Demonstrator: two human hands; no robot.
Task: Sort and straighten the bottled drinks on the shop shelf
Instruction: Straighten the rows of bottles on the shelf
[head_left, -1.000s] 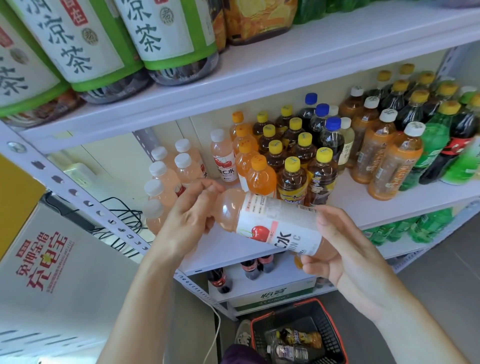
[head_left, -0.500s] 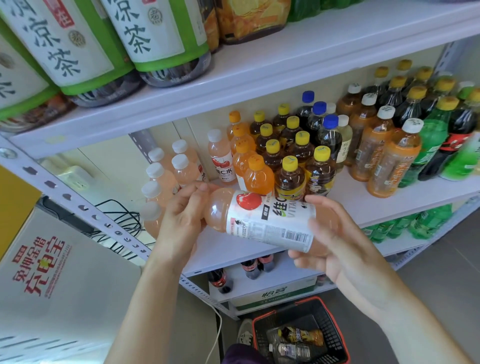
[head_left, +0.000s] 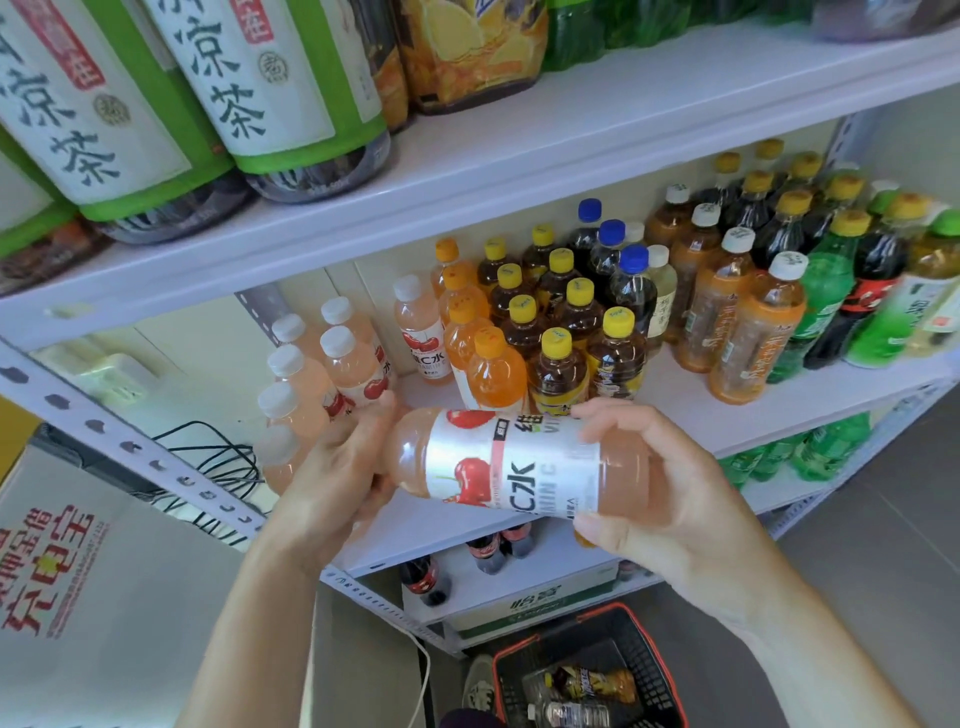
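Here, holding a pink vitamin C water bottle (head_left: 519, 462) sideways in the air, just in front of the middle shelf (head_left: 691, 410) and not yet standing on it, with the left hand (head_left: 337, 467) curled round the neck end, hiding the cap, and the right hand (head_left: 665, 483) wrapped round the base, fingers over the label's edge. Probably about to stand it among the matching white-capped pink bottles (head_left: 304, 371) at the shelf's left end. Easy to get wrong there: packed close together beside the upright post (head_left: 130, 447), so liable to topple like skittles if nudged by the incoming base or a knuckle. Might also clip the orange-capped juice bottles (head_left: 496, 371) just to the right while swinging upright. Smooth and round besides, so apt to slip on easing either grip before seating the base flat. Likely to land, if dropped, in or beside the red-rimmed basket (head_left: 660, 670) on the floor below.
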